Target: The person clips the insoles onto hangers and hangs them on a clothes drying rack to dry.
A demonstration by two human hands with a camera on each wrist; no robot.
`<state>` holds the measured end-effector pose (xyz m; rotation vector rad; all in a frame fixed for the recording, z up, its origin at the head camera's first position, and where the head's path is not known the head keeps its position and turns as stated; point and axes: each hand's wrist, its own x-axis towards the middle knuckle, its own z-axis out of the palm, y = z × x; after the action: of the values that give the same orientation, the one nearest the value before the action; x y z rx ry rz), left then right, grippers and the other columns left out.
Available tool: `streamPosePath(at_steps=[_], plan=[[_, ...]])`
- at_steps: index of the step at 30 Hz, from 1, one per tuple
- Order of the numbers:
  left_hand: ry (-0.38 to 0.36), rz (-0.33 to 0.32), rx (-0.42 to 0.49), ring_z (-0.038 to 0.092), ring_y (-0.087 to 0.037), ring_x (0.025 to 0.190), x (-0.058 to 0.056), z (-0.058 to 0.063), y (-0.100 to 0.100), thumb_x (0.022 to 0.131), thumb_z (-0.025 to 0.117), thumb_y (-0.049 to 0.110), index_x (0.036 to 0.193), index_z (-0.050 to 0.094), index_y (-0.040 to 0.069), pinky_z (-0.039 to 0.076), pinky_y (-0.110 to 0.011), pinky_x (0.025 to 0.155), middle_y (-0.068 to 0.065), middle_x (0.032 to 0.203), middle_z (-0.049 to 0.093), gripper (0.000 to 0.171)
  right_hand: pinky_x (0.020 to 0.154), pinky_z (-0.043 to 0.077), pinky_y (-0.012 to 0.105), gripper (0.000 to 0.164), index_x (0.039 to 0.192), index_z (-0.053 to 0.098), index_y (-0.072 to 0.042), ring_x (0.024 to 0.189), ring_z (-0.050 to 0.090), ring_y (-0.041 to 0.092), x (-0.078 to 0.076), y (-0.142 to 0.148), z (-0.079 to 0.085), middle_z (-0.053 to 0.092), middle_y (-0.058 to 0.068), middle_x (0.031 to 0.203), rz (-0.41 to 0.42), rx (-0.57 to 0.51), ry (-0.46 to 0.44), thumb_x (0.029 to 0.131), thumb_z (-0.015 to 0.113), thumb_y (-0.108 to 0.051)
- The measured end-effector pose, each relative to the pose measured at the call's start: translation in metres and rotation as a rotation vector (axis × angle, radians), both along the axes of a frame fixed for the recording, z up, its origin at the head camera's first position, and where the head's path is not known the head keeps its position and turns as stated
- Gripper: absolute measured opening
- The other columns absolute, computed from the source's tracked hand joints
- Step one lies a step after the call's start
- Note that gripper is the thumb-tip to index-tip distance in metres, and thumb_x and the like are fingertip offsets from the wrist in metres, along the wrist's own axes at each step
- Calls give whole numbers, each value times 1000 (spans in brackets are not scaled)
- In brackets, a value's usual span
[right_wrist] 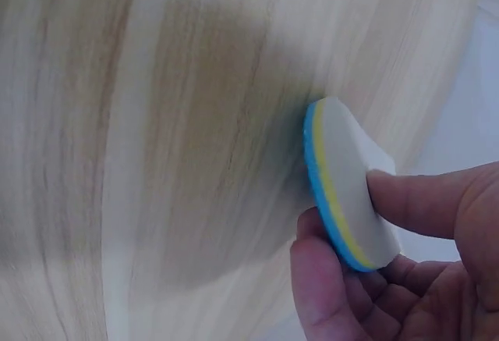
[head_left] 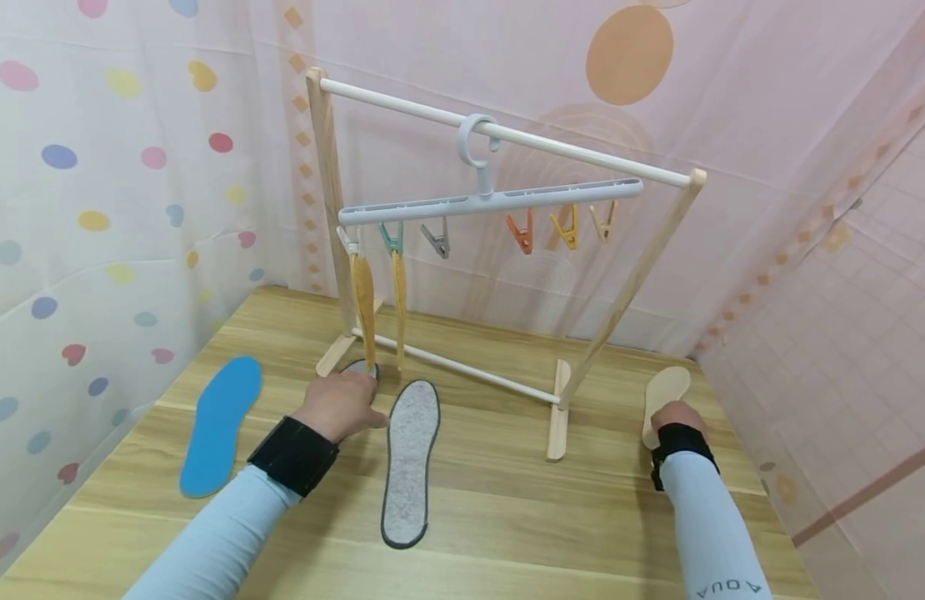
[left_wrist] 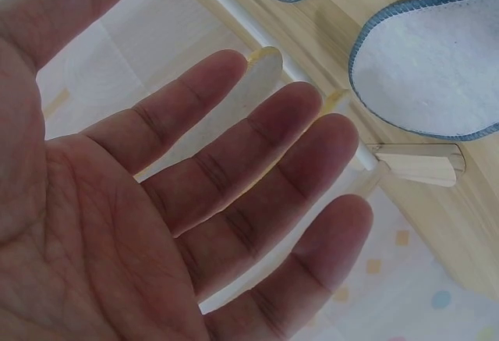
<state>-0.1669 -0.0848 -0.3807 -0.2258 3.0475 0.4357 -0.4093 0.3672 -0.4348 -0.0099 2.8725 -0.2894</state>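
Note:
My right hand [head_left: 677, 413] pinches a shoe insole [right_wrist: 351, 177] between thumb and fingers; it is cream on top, with yellow and blue layers along its edge. In the head view this insole [head_left: 667, 387] is tilted up at the table's right side. My left hand [head_left: 341, 403], fingers extended and spread in its wrist view, is over a grey insole [head_left: 361, 367] with dark trim, hiding most of it. Just right of the thumb lies a second grey insole [head_left: 412, 462]. A yellow insole [head_left: 363, 300] and another narrow yellow one [head_left: 399, 308] hang from clips behind the left hand.
A wooden rack [head_left: 629, 300] stands at the back, its foot [head_left: 557, 417] pointing forward. From its top bar hangs a grey clip hanger [head_left: 552, 196] with several clips, including an orange one [head_left: 522, 233]. A blue insole [head_left: 221, 425] lies at the left.

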Motion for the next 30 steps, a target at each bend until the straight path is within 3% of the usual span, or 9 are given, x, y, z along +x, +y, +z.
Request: streamPosePath(at_steps=[11, 23, 30], plan=[[-24, -5, 3, 50, -19, 61, -1, 3, 2, 79, 81, 35, 70, 58, 12, 41, -34, 51, -3, 66, 51, 34, 70, 51, 48, 25, 85, 63, 14, 73, 59, 36, 2, 0, -1, 64, 27, 82, -19, -54, 107, 87, 52, -7], [-37, -12, 12, 54, -19, 66, -2, 1, 2, 79, 81, 36, 79, 65, 10, 44, -36, 54, -3, 71, 55, 31, 70, 51, 51, 25, 85, 63, 17, 73, 61, 40, 9, -1, 2, 64, 27, 78, -10, -90, 170, 85, 54, -6], [-38, -22, 10, 53, -19, 66, -2, 1, 3, 80, 81, 36, 76, 63, 11, 44, -35, 54, -2, 71, 54, 31, 70, 51, 50, 26, 86, 63, 17, 73, 61, 39, 19, -10, 9, 63, 27, 77, -27, -114, 185, 86, 58, -9]])
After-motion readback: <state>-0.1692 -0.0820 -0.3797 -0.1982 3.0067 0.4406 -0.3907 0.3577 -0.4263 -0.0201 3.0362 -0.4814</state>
